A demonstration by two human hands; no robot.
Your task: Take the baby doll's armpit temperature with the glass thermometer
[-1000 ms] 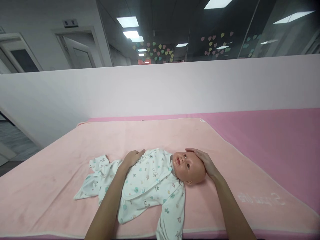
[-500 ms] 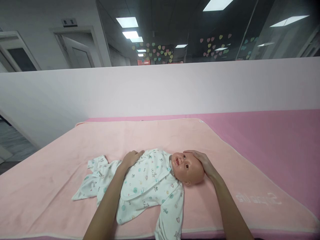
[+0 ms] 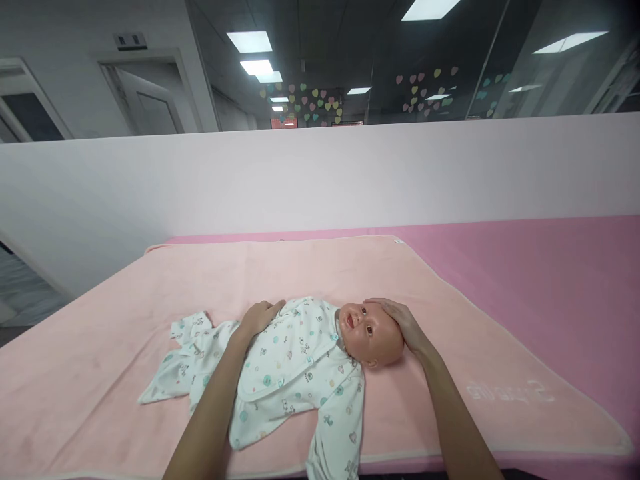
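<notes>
A baby doll (image 3: 357, 332) lies on its back on a peach-coloured pad (image 3: 280, 270), its head to the right. It wears a white printed wrap top (image 3: 300, 360) and matching trousers (image 3: 177, 370), whose legs stretch left. My left hand (image 3: 260, 317) rests on the doll's far side near the waist; its fingers lie along the cloth, the tips partly hidden. Against the top of the doll's bald head lies my right hand (image 3: 397, 319), fingers stretched over the forehead. The near sleeve (image 3: 335, 427) hangs toward me, with no doll hand showing.
The pad lies on a pink surface (image 3: 550, 280), backed by a low white wall (image 3: 320, 177). Above the wall is dark glass with heart stickers (image 3: 315, 103). A door (image 3: 150, 100) stands at the upper left, and grey floor (image 3: 30, 287) shows at the left edge.
The whole view has shifted slightly, so everything appears a little further left. Both hands stay in the same places on the doll, which has not visibly moved on the pad.
</notes>
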